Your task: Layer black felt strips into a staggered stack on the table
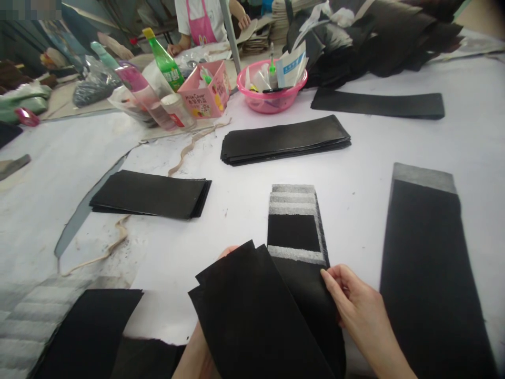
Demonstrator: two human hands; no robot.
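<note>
My left hand (229, 250) shows only a bit of finger and the wrist behind several black sheets (252, 310); it is closed on them, holding them up at a tilt. With thumb and fingers, my right hand (355, 297) pinches the right edge of a smooth black sheet (305, 284). That sheet lies over a stack of black strips (294, 231) whose far ends are staggered, showing grey-white bands. To the right of my right hand is a long black piece (424, 263) with a grey far end. The lower part of the held sheets runs out of view.
Black strip piles lie at the left (152, 195), middle (286, 139) and far right (379, 104) of the white table (363, 210). Behind them stand a pink basin (272, 100), a pink box (207, 92) and a green bottle (165, 63). Across the table is a person in a pink apron (200, 21).
</note>
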